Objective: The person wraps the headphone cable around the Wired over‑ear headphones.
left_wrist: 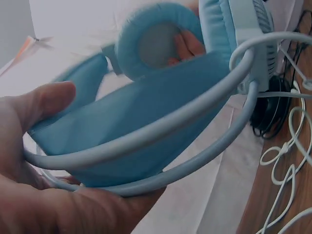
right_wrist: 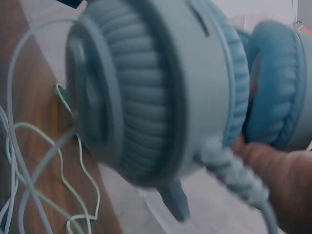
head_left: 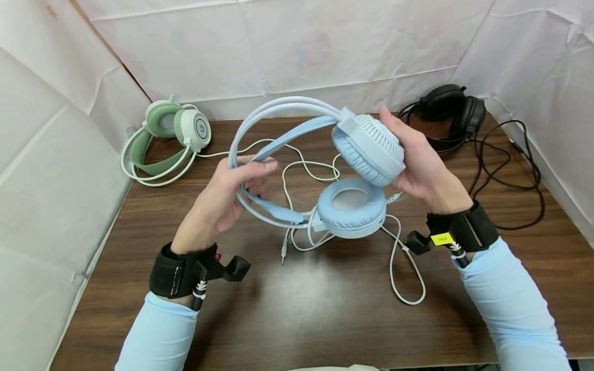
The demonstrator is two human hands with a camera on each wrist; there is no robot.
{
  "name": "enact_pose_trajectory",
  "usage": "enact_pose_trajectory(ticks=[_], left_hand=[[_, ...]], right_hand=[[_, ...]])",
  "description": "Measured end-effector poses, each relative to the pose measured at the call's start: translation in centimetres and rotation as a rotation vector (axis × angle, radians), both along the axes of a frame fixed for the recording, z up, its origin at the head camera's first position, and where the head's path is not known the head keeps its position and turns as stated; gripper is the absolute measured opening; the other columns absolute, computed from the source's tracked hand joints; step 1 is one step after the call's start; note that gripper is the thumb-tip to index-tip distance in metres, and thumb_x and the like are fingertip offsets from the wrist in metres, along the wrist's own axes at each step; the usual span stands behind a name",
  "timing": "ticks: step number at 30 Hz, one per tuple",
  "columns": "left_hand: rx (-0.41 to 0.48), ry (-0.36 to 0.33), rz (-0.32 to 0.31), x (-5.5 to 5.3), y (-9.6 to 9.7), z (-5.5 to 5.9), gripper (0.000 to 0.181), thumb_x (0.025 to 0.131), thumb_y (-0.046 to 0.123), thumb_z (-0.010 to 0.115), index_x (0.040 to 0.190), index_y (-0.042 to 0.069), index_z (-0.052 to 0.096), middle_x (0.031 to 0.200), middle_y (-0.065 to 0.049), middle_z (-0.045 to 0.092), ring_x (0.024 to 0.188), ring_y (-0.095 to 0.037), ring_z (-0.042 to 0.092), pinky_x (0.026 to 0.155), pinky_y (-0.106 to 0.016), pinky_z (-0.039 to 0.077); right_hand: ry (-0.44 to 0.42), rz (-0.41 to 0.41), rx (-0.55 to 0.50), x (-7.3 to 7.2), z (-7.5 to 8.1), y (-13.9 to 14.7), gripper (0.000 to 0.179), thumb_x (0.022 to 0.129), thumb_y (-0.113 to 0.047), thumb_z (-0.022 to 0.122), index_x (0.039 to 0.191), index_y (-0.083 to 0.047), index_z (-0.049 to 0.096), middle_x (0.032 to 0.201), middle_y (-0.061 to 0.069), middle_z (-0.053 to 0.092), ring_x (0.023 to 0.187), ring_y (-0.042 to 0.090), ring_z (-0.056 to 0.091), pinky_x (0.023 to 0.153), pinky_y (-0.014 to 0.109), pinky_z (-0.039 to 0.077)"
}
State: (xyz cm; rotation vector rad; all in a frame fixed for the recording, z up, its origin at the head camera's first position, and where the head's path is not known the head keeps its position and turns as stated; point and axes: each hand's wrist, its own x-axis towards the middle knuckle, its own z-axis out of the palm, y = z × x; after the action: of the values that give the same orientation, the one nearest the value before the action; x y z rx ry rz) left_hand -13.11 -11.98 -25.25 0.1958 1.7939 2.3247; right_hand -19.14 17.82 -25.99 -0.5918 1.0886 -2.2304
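Note:
A pair of light-blue over-ear headphones [head_left: 355, 203] is held above the table, its two ear cups toward the right. My left hand [head_left: 220, 193] grips the headband, thumb over the inner strap [left_wrist: 131, 117] and fingers beneath the twin outer bands. At the other end, my right hand [head_left: 417, 159] holds the farther ear cup [head_left: 371, 149] from its right side. The nearer ear cup shows its round cushion upward. In the right wrist view a ribbed sleeve [right_wrist: 234, 170] marks where the cable leaves an ear cup, and a short stub [right_wrist: 174, 200] sticks out below it.
Green-and-white headphones [head_left: 195, 129] lie at the back left, their pale cable running toward the middle. Black headphones [head_left: 468, 116] with a looped black cable [head_left: 533, 175] are at the back right. White cable [head_left: 394, 268] and a plug [head_left: 284, 250] lie on the brown table [head_left: 297, 319]. White sheeting [head_left: 301, 51] encloses three sides.

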Motion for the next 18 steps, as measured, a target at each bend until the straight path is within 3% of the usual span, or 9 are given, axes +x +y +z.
enact_pose_trajectory(ticks=[2,5,7,9,11,13,15,18], left_hand=[[0.049,-0.028,0.005,-0.2,0.0,-0.3,0.013,0.085,0.007,0.059,0.072,0.006,0.057,0.055,0.001,0.028,0.051,-0.015,0.032,0.057,-0.027,0.045],[0.229,-0.002,0.037,-0.6,-0.1,-0.5,0.032,0.084,0.000,0.051,0.057,0.010,0.037,0.054,0.002,0.021,0.047,-0.011,0.024,0.049,-0.019,0.032],[0.362,0.023,0.053,-0.7,-0.2,-0.4,0.037,0.083,-0.004,0.042,0.056,0.013,0.025,0.053,0.003,0.017,0.045,-0.009,0.019,0.046,-0.017,0.021],[0.470,0.023,0.061,-0.7,-0.4,-0.2,0.036,0.082,-0.005,0.036,0.056,0.015,0.021,0.053,0.004,0.014,0.044,-0.008,0.017,0.046,-0.017,0.016],[0.566,-0.005,0.079,-0.6,-0.6,0.0,0.035,0.083,-0.005,0.032,0.057,0.016,0.020,0.051,0.005,0.015,0.044,-0.007,0.017,0.045,-0.016,0.016],[0.639,-0.028,0.115,-0.6,-1.0,0.1,0.033,0.084,-0.002,0.030,0.058,0.017,0.021,0.050,0.006,0.017,0.043,-0.007,0.019,0.045,-0.016,0.019],[0.699,-0.040,0.151,-0.7,-1.4,0.2,0.030,0.084,0.000,0.028,0.060,0.017,0.022,0.050,0.006,0.020,0.042,-0.007,0.021,0.044,-0.016,0.020],[0.733,-0.039,0.220,-0.7,-1.8,0.1,0.028,0.084,0.001,0.029,0.062,0.017,0.023,0.049,0.006,0.023,0.041,-0.008,0.022,0.044,-0.016,0.021]], right_hand=[[-0.018,-0.026,0.101,-0.2,-0.2,0.0,0.050,0.098,-0.044,0.043,0.127,-0.004,0.053,0.097,0.015,0.066,0.077,0.023,0.067,0.066,0.036,0.057],[0.040,-0.074,0.305,-0.5,-0.6,-0.1,0.058,0.095,-0.051,0.042,0.132,-0.007,0.049,0.101,0.016,0.064,0.083,0.025,0.067,0.068,0.039,0.056],[0.226,-0.191,0.462,-0.4,-1.0,-0.1,0.056,0.097,-0.047,0.041,0.133,-0.005,0.049,0.103,0.013,0.064,0.084,0.023,0.066,0.069,0.037,0.056],[0.411,-0.406,0.549,-0.3,-1.4,0.1,0.047,0.099,-0.038,0.044,0.127,-0.002,0.054,0.102,0.013,0.064,0.083,0.022,0.065,0.069,0.032,0.056],[0.583,-0.663,0.552,-0.1,-1.7,0.5,0.035,0.099,-0.025,0.050,0.119,0.003,0.059,0.097,0.012,0.065,0.079,0.021,0.063,0.068,0.027,0.055],[0.659,-0.880,0.462,0.7,-1.5,0.4,0.023,0.095,-0.011,0.056,0.107,0.007,0.063,0.090,0.015,0.065,0.075,0.021,0.063,0.069,0.026,0.053],[0.710,-1.024,0.354,1.5,-1.3,0.0,0.017,0.091,-0.002,0.060,0.098,0.013,0.063,0.084,0.018,0.064,0.072,0.020,0.061,0.067,0.024,0.049],[0.775,-1.170,0.301,3.1,-1.2,-1.5,0.014,0.085,0.007,0.060,0.090,0.020,0.057,0.081,0.019,0.061,0.068,0.015,0.056,0.065,0.024,0.045]])
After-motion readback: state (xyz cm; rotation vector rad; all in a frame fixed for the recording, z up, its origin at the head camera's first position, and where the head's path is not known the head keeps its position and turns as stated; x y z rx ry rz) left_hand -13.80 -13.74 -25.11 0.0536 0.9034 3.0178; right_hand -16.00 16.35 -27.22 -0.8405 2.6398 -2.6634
